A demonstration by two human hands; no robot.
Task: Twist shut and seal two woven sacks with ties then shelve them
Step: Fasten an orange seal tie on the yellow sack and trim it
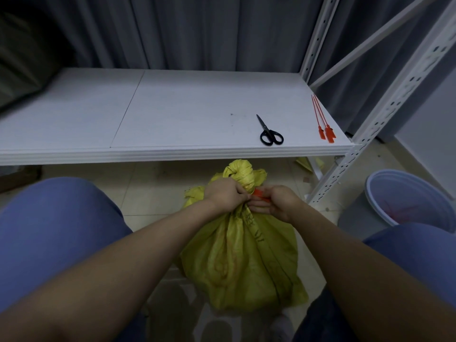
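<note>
Yellow sack (237,253) is being sealed: left hand (225,195) clenching its twisted neck, right hand (276,203) pinching the tie (260,193); cinching comes next.

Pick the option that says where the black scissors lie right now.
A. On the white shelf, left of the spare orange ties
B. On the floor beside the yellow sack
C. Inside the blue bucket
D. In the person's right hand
A: the scissors rest closed on the white shelf, apart from and left of the spare orange ties near its right edge.
</note>
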